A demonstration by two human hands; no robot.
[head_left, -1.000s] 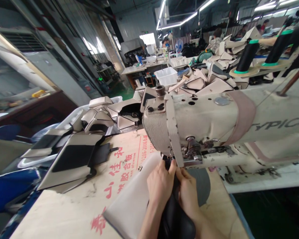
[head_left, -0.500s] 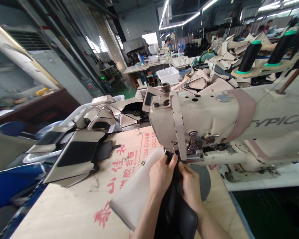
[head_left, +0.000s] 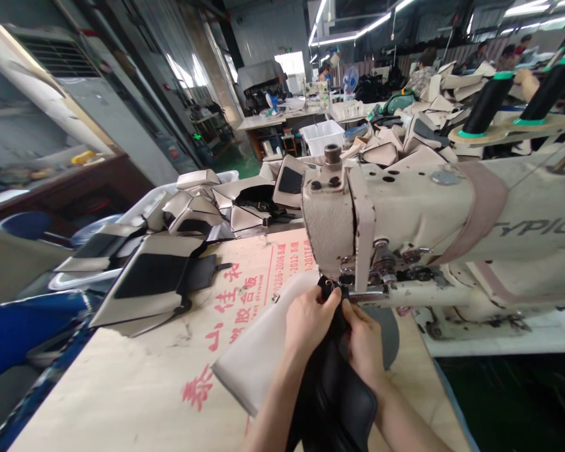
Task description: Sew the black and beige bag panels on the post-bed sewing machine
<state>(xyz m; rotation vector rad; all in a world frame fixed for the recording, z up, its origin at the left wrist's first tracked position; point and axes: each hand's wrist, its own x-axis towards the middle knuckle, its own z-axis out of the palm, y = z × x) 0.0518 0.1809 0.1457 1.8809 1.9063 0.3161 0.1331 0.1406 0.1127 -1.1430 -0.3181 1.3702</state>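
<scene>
Both my hands are at the needle end of a cream sewing machine (head_left: 339, 226). My left hand (head_left: 311, 317) pinches the upper edge of a black and beige bag piece (head_left: 332, 389), thumb and fingers together just in front of the presser foot area. Close beside it, my right hand (head_left: 363, 342) grips the right side of the same piece. The black part hangs down between my forearms, and its beige panel (head_left: 254, 358) spreads out to the left on the plywood table (head_left: 160, 376). The needle itself is hidden behind the fingers and the machine head.
Left on the board lies another beige and black piece (head_left: 145, 282). Beyond it, a white bin (head_left: 153, 210) holds several more. Black thread cones (head_left: 487, 103) stand above the machine. A blue container (head_left: 28, 339) is at the left edge. Several people work in the background.
The view has shifted slightly, so the machine appears further right. Both hands keep hold of the bag piece at the needle, with little change in their grip.
</scene>
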